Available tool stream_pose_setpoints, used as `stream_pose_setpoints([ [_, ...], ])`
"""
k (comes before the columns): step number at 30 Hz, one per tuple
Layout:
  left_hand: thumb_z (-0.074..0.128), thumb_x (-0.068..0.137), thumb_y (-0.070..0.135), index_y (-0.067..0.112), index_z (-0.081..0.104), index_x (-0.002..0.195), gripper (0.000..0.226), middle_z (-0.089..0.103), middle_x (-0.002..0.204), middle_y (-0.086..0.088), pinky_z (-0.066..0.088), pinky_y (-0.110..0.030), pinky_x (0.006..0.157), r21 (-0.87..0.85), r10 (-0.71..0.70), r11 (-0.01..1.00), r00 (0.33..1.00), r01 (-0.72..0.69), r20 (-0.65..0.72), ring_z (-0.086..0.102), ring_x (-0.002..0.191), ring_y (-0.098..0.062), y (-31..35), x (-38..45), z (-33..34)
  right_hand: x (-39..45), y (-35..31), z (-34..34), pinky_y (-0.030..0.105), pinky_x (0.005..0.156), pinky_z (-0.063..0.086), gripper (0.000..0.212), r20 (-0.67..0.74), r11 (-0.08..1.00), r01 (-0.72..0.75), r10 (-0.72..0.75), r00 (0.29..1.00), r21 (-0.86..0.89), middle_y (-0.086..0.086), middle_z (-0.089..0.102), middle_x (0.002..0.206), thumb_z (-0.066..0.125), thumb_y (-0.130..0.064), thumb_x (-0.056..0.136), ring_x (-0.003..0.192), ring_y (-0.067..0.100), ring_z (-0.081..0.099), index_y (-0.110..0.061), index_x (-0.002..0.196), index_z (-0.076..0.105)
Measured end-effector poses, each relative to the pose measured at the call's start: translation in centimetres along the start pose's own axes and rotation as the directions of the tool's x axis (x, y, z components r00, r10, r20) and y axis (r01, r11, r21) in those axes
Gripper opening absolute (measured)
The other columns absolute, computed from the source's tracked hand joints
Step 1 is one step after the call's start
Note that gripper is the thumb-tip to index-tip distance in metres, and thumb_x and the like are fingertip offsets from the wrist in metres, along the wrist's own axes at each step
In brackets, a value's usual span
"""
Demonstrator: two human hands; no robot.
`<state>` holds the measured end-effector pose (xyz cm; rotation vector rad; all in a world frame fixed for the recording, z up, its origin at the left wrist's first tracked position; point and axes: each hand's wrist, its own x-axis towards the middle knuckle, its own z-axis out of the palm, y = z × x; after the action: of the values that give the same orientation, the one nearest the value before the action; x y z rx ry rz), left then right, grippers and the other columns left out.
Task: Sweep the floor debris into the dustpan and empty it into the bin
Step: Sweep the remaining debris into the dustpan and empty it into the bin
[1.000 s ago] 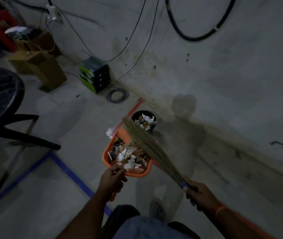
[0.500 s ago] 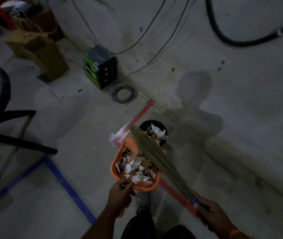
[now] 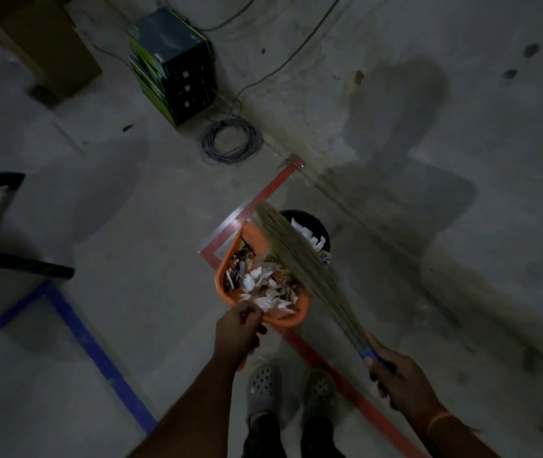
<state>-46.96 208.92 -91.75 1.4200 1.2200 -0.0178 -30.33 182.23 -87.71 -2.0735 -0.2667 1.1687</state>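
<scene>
A: Dustpan (image 3: 265,282) sits closer under the camera than it did a second ago. The person has stepped up, and both grey shoes (image 3: 291,390) now show below the hands. The black bin (image 3: 310,226) looks nearer too, with the pan's far lip just beside its rim.

B: Has any of the load gone in yet?

A: No. The white and dark debris (image 3: 263,280) is heaped in the orange pan much as before. The paper already in the bin looks unchanged.

B: And the hands?

A: The left hand (image 3: 238,332) has its grip curled round the pan's handle at the near edge. The right hand (image 3: 397,380) is wrapped round the blue handle of the broom (image 3: 300,259). Its bristles slant over the pan's right side toward the bin, the same pose as earlier.

B: So what does this mean for the job?

A: I judge the sweeping done and the carry nearly over. Tipping the pan over the bin is what's left. The bin's mouth is narrow, so spill onto the floor (image 3: 131,246) is the risk.
</scene>
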Motion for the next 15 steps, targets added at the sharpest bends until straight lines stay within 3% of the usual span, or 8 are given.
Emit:
stream_pose_setpoints([
  [7, 0.061, 0.097, 0.021, 0.019, 0.07, 0.087, 0.013, 0.073, 0.069, -0.005, 0.049, -0.031, 0.045, 0.055, -0.004, 0.998, 0.996, 0.009, -0.094, 0.064, 0.049, -0.02, -0.6, 6.7, 3.4, 4.7, 2.3, -1.1, 0.02, 0.046, 0.036, 0.046, -0.027, 1.0, 0.005, -0.005, 1.0, 0.0, -0.005, 0.057, 0.068, 0.057, -0.017, 0.097, 0.048, 0.011, 0.04, -0.045, 0.129, 0.041],
  [11, 0.06, 0.096, 0.019, 0.02, 0.069, 0.087, 0.013, 0.073, 0.069, -0.005, 0.049, -0.029, 0.042, 0.113, 0.026, 0.993, 0.993, -0.013, -0.114, 0.065, 0.048, -0.019, -0.2, 8.8, 4.4, 5.3, 3.6, -1.3, 0.009, 0.05, 0.036, 0.046, -0.041, 1.0, 0.013, -0.014, 0.999, -0.025, -0.018, 0.051, 0.083, 0.058, -0.015, 0.096, 0.059, -0.005, 0.043, -0.039, 0.131, 0.041],
  [15, 0.058, 0.098, 0.019, 0.018, 0.068, 0.092, 0.012, 0.074, 0.072, -0.008, 0.05, -0.026, 0.042, 0.189, 0.039, 0.982, 0.993, -0.016, -0.115, 0.067, 0.05, -0.018, 0.5, 10.4, 5.3, 5.4, 4.7, -1.7, 0.008, 0.05, 0.035, 0.045, -0.057, 1.0, -0.021, 0.02, 0.998, -0.011, -0.017, 0.054, 0.079, 0.06, -0.02, 0.095, 0.055, -0.006, 0.046, -0.042, 0.13, 0.043],
])
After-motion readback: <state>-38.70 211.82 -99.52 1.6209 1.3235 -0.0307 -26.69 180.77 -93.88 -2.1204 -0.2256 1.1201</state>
